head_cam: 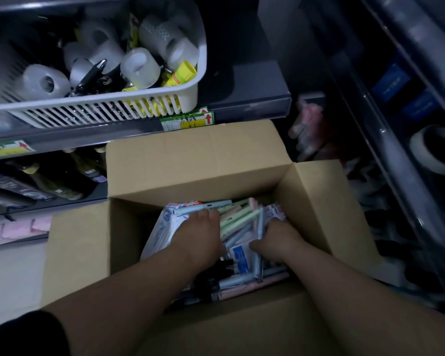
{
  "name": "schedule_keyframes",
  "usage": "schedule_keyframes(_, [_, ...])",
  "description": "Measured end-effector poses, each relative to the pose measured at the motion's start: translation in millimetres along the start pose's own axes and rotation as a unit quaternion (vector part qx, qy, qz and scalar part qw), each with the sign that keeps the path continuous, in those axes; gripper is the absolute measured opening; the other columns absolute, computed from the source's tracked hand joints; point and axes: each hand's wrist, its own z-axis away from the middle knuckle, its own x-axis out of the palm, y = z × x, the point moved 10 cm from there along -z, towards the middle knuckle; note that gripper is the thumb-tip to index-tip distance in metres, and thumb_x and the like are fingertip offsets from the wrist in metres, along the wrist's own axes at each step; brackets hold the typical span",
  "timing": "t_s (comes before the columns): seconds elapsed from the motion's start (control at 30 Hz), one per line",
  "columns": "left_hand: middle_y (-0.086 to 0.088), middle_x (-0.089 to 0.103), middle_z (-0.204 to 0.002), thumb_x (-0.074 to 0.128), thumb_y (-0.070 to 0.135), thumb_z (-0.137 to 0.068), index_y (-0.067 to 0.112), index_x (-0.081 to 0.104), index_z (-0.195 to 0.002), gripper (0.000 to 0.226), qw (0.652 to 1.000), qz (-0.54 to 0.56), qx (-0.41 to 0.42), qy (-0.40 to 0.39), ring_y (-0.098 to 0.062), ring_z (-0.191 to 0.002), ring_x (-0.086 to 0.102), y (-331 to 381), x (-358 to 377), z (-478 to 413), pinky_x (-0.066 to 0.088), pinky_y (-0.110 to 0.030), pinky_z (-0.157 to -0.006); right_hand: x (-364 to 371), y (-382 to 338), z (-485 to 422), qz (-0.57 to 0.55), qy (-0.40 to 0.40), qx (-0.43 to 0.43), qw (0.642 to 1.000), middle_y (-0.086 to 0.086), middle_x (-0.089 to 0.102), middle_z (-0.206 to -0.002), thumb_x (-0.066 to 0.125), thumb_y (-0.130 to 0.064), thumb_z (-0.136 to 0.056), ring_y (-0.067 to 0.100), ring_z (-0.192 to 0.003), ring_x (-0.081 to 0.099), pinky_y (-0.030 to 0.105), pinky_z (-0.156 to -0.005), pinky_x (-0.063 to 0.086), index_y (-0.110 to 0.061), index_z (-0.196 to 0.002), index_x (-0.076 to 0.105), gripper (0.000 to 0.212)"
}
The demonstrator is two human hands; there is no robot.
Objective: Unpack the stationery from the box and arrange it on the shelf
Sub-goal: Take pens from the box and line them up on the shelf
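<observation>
1. A cardboard box [190, 163] is sitting open at the centre of the view, and its far flap is leaning up against the grey shelf [254, 104] at 12 o'clock.
2. The stationery is all lying inside the box. Pastel pens [239, 217] in green, blue and pink are filling the middle, white plastic packets [159, 227] are stacked toward 9 o'clock, and dark pens [216, 278] are lying toward 6 o'clock.
3. Both bare forearms are reaching into the box from 6 o'clock.
4. The left hand [201, 232] is lying over the white plastic packets, and its fingers are curling down round the near ends of the pastel pens.
5. The right hand [278, 235] is pressing in at the 3 o'clock side of the pastel pens. Its thumb is stretching toward 9 o'clock onto a blue-printed packet [239, 258]. Its fingertips are buried among the wrappers, so I cannot tell whether it is gripping anything.
6. At 10 o'clock a white slatted basket [100, 109] is sitting on the shelf and holding tape rolls [139, 68] and a yellow glue stick [185, 71].
7. A green and yellow price label [188, 122] is hanging on the shelf edge just beyond the far flap.
8. At 3 o'clock a single roll of tape [432, 150] is lying on a dim side rack.
9. At 8 o'clock pink pads [18, 229] are showing on a lower shelf level.
</observation>
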Motion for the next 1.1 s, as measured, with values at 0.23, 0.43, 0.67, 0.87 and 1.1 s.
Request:
schedule_keyframes(0.23, [-0.010, 0.062, -0.114, 0.054, 0.035, -0.092, 0.010, 0.048, -0.122, 0.039, 0.987, 0.161, -0.017, 0.008, -0.025, -0.103, 0.059, -6.7, -0.7, -2.7, 0.047, -0.031, -0.083, 6.0, -8.3, 2.3, -0.015, -0.009, -0.036, 0.999, 0.001, 0.053, -0.081, 0.059, -0.031, -0.091, 0.016, -0.076, 0.053, 0.024, -0.053, 0.039, -0.017, -0.079, 0.048, 0.021])
schedule_keyframes(0.43, [-0.005, 0.064, -0.108, 0.053, 0.032, -0.094, 0.013, 0.054, -0.114, 0.028, 0.979, 0.197, -0.008, 0.046, -0.019, -0.097, 0.061, -6.2, -20.3, 6.2, 0.043, -0.025, -0.078, -4.9, -10.6, 12.1, -0.112, 0.022, -0.050, 0.992, 0.006, 0.061, -0.101, 0.052, -0.027, -0.096, 0.022, -0.091, 0.059, 0.030, -0.070, 0.049, -0.013, -0.103, 0.054, 0.016])
schedule_keyframes(0.67, [-0.009, 0.065, -0.096, 0.054, 0.039, -0.092, 0.014, 0.050, -0.116, 0.035, 0.960, 0.262, -0.029, 0.097, -0.027, -0.088, 0.060, 5.3, -67.9, 24.8, 0.040, -0.028, -0.066, -56.7, -8.2, 54.4, -0.346, 0.153, -0.099, 0.920, 0.005, 0.070, -0.089, 0.053, -0.028, -0.096, 0.016, -0.079, 0.064, 0.027, -0.066, 0.050, -0.018, -0.100, 0.064, 0.015])
schedule_keyframes(0.87, [-0.004, 0.064, -0.079, 0.060, 0.032, -0.091, 0.019, 0.052, -0.108, 0.022, 0.894, 0.446, -0.010, 0.028, -0.009, -0.058, 0.060, 53.6, -97.4, 48.0, 0.047, -0.020, -0.051, -83.2, 23.2, 113.8, -0.494, 0.197, -0.105, 0.841, 0.003, 0.073, -0.080, 0.054, -0.035, -0.096, 0.018, -0.076, 0.070, 0.036, -0.074, 0.056, -0.017, -0.094, 0.067, 0.022])
schedule_keyframes(1.1, [-0.007, 0.058, -0.074, 0.060, 0.013, -0.092, 0.008, 0.058, -0.107, 0.015, 0.772, 0.626, 0.038, -0.104, -0.013, -0.059, 0.057, 165.9, -103.5, 116.3, 0.051, -0.022, -0.051, -78.0, 117.4, 211.9, -0.641, 0.224, -0.099, 0.728, 0.006, 0.068, -0.078, 0.063, -0.023, -0.092, 0.016, -0.066, 0.063, 0.029, -0.067, 0.052, -0.009, -0.097, 0.064, 0.015])
